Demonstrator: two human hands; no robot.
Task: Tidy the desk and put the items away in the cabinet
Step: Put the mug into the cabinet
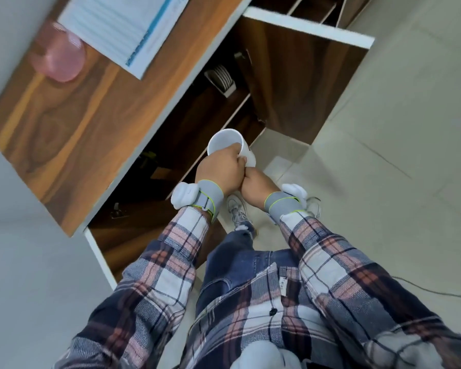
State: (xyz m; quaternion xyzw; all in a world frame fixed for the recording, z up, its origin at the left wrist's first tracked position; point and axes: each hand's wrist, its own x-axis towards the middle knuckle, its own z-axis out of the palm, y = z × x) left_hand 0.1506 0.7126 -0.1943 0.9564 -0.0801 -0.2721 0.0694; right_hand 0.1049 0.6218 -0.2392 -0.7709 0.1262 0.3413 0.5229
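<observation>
A white mug (225, 141) hangs in front of the open cabinet (197, 123), below the wooden desk top (91, 107). My left hand (220, 169) grips the mug over its rim. My right hand (258, 189) is pressed against the left hand, its fingers curled at the mug's side and mostly hidden behind the left hand. On the desk lie a white paper pad with a blue edge (120, 27) and a pink translucent cup (60, 54).
The cabinet door (304, 83) stands open to the right. Inside, a shelf (224, 129) carries a white rack of dark discs (221, 78). Pale floor tiles (383, 155) spread to the right. A thin cable (437, 291) crosses the floor.
</observation>
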